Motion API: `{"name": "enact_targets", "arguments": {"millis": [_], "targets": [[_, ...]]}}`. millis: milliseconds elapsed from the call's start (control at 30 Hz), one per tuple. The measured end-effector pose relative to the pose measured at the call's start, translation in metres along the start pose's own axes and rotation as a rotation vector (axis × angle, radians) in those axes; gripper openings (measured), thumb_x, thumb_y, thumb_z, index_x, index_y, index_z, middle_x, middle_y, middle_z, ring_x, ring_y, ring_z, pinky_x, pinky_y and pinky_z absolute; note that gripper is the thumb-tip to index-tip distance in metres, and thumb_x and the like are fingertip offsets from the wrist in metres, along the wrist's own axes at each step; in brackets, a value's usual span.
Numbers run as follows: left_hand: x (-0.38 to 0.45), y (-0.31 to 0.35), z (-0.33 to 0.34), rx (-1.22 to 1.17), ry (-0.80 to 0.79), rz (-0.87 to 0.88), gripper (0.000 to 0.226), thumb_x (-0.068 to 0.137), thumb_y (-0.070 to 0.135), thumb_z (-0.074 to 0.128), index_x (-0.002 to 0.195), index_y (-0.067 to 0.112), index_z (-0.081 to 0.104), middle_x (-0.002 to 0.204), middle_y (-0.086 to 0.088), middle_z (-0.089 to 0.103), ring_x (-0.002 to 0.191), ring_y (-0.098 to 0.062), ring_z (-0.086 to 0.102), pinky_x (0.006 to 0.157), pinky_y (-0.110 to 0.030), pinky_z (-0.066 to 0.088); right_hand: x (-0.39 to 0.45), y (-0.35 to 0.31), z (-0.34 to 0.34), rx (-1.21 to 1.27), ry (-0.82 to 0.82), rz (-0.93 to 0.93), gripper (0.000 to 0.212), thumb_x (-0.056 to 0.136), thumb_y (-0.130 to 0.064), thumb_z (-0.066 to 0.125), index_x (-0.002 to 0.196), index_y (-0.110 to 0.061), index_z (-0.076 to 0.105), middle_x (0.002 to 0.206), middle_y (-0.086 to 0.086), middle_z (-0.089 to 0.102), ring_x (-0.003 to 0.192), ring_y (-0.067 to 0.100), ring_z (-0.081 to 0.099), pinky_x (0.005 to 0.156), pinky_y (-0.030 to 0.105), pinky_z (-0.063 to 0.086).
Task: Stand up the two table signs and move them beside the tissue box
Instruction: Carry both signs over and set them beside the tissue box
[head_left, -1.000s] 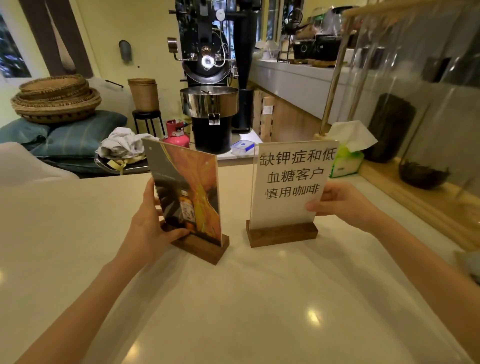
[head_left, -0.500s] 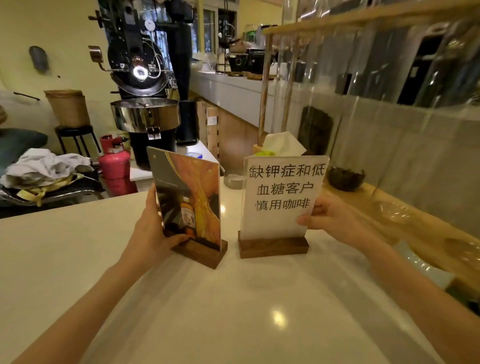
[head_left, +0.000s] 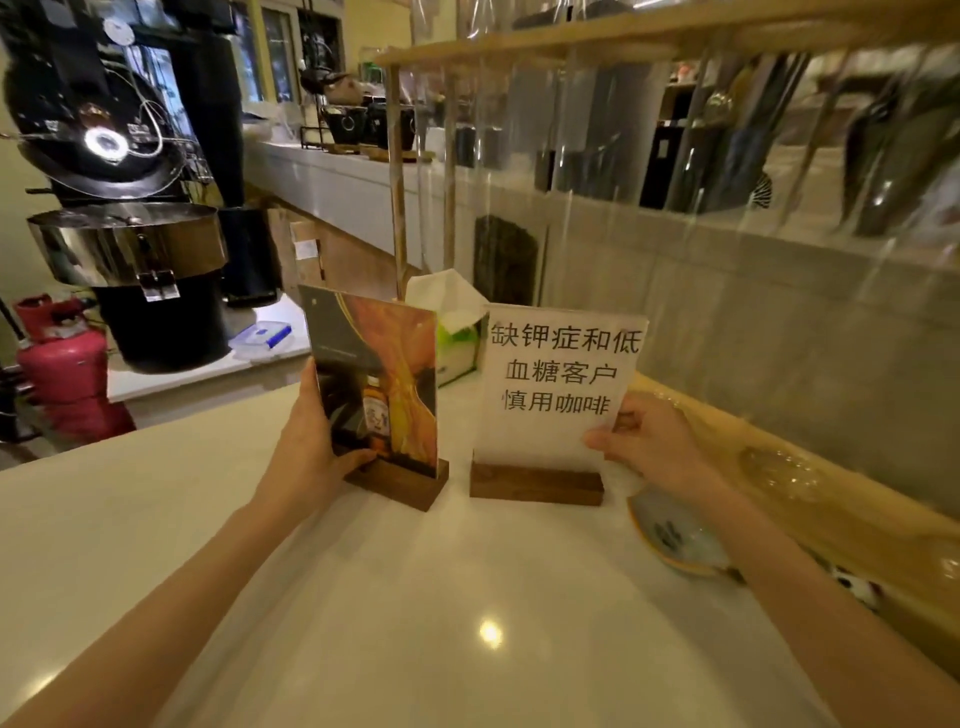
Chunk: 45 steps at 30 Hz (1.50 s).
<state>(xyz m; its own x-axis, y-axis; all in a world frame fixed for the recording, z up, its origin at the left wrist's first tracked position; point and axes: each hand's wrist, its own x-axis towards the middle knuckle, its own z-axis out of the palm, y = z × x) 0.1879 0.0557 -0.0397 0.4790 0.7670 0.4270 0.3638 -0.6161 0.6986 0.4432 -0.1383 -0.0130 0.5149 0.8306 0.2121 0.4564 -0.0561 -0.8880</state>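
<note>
Wooden-based signs (head_left: 556, 395) upright, hands (head_left: 306, 457) gripping (thumbs front)

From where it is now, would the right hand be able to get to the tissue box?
Probably not directly. The right hand is busy holding the white text sign, which stands between it and the tissue box. The box is mostly hidden behind both signs, so the hand would have to let go and go around.

At centre frame you see the picture sign (head_left: 384, 384) in orange, yellow and dark grey on a dark brown wooden base. Right of it, the text sign (head_left: 558, 387) is white with black characters. Behind them, the tissue box (head_left: 457, 345) shows lime green and white. The counter (head_left: 363, 597) is glossy cream. At left, a gas cylinder (head_left: 62, 364) is pink-red.
</note>
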Motion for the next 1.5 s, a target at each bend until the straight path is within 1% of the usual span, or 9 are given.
{"name": "enact_targets", "arguments": {"millis": [133,367,567,633,800,933,1167,1400,1500], "targets": [[0.020,0.006,0.023,-0.044,-0.041,-0.003,0.105,0.061,0.007,0.077,0.138,0.020,0.006,0.139,-0.013,0.041,0.125,-0.028,0.042,0.103,-0.046,0.038,-0.003,0.002,-0.008,-0.026,0.081,0.031,0.032,0.072,0.000,0.069,0.103,-0.009,0.064,0.105,0.004,0.066,0.094,0.018,0.063,0.082,0.034,0.053],[0.054,0.003,0.058,-0.068,-0.074,0.011,0.111,0.062,0.009,0.077,0.138,0.030,-0.001,0.138,-0.010,0.042,0.123,-0.025,0.044,0.094,-0.034,0.041,-0.008,0.012,-0.011,-0.023,0.195,0.017,0.032,0.075,0.000,0.066,0.105,-0.010,0.064,0.108,0.004,0.068,0.092,0.014,0.063,0.066,0.012,0.051],[0.075,0.008,0.083,-0.023,-0.092,0.139,0.122,0.060,0.012,0.079,0.133,0.045,-0.014,0.141,-0.009,0.040,0.124,-0.024,0.042,0.098,-0.038,0.037,-0.007,0.019,-0.005,-0.034,0.294,0.054,0.033,0.076,-0.006,0.066,0.108,-0.017,0.062,0.109,-0.002,0.066,0.099,0.015,0.062,0.070,0.019,0.053],[0.082,0.009,0.088,-0.024,-0.104,0.145,0.118,0.060,0.013,0.079,0.135,0.040,-0.009,0.140,-0.008,0.040,0.125,-0.024,0.042,0.099,-0.041,0.037,-0.007,0.022,-0.004,-0.077,0.329,0.085,0.036,0.078,-0.008,0.066,0.112,-0.015,0.060,0.116,0.001,0.065,0.104,0.019,0.060,0.075,0.024,0.053],[0.097,0.017,0.103,-0.032,-0.111,0.147,0.118,0.058,0.011,0.080,0.139,0.027,-0.005,0.141,-0.012,0.038,0.127,-0.027,0.039,0.103,-0.043,0.034,-0.006,0.024,-0.002,-0.093,0.372,0.077,0.035,0.079,-0.008,0.065,0.113,-0.014,0.060,0.119,0.004,0.065,0.107,0.020,0.059,0.067,0.012,0.047],[0.105,0.020,0.116,0.016,-0.123,0.182,0.117,0.061,0.010,0.078,0.139,0.021,-0.008,0.144,-0.015,0.033,0.131,-0.030,0.034,0.106,-0.041,0.029,-0.008,0.023,0.000,-0.109,0.410,0.052,0.035,0.080,-0.007,0.063,0.114,-0.014,0.058,0.123,0.005,0.062,0.111,0.022,0.057,0.075,0.020,0.051],[0.114,0.025,0.127,0.023,-0.153,0.140,0.114,0.063,0.011,0.076,0.139,0.026,-0.007,0.143,-0.014,0.036,0.129,-0.031,0.036,0.107,-0.049,0.032,-0.010,0.024,0.005,-0.154,0.458,0.038,0.029,0.082,-0.011,0.062,0.110,-0.016,0.059,0.125,0.005,0.060,0.114,0.023,0.056,0.070,0.011,0.048],[0.096,0.030,0.127,-0.020,-0.162,0.095,0.102,0.070,0.014,0.071,0.140,0.027,-0.002,0.143,-0.015,0.033,0.130,-0.031,0.033,0.107,-0.053,0.032,-0.006,0.014,-0.008,-0.182,0.382,0.123,0.035,0.079,-0.012,0.065,0.113,-0.015,0.058,0.122,0.004,0.063,0.107,0.021,0.059,0.068,0.019,0.050],[0.087,0.036,0.129,0.014,-0.184,0.036,0.094,0.071,0.018,0.071,0.140,0.021,0.007,0.146,-0.015,0.028,0.134,-0.032,0.026,0.109,-0.054,0.029,-0.001,-0.006,-0.021,-0.152,0.381,0.064,0.042,0.074,-0.012,0.070,0.111,-0.021,0.053,0.110,-0.002,0.066,0.089,0.008,0.062,0.059,0.015,0.048]]}}
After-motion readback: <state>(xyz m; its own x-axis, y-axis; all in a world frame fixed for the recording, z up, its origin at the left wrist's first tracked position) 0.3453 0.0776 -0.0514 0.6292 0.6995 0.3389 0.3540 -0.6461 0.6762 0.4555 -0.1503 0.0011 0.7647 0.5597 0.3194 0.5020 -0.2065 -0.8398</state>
